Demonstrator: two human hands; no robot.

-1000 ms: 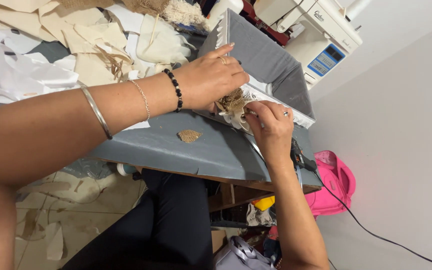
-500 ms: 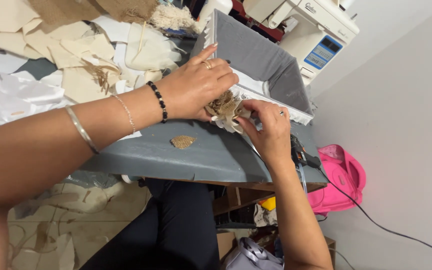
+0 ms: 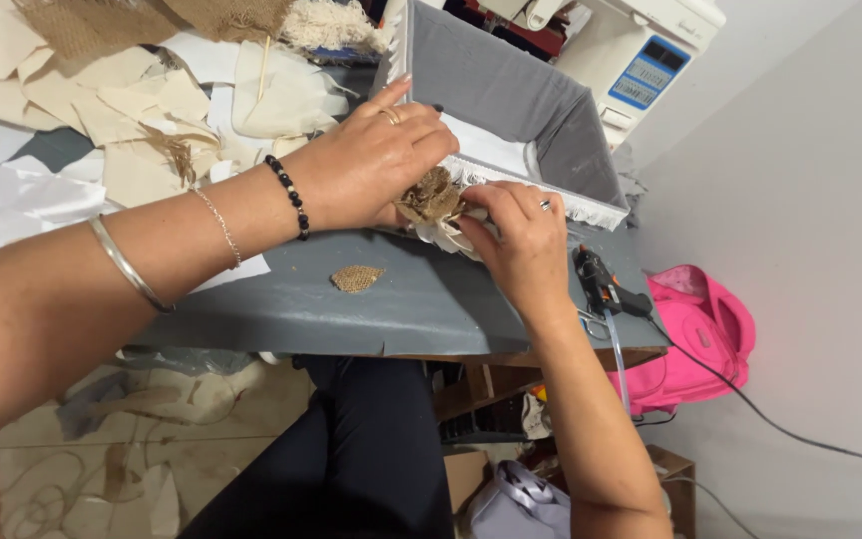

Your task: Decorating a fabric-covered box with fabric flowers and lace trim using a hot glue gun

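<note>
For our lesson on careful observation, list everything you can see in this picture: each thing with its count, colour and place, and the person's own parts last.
burlap flower: one, tan, at the box's fringed edge, under both hands
fabric-lined box: one, grey with white fringe, on the table top, upper middle
burlap scrap: one, tan, on the table, apart from the hands
table: one, grey, centre
cloth offcuts: many, cream and white, upper left
sewing machine: one, white, top right
glue gun: one, black, table's right edge
backpack: one, pink, on the floor at right
left hand: one, ringed, beaded bracelet and bangles, pressing the flower
right hand: one, ringed, fingers in a grip on the flower
</note>
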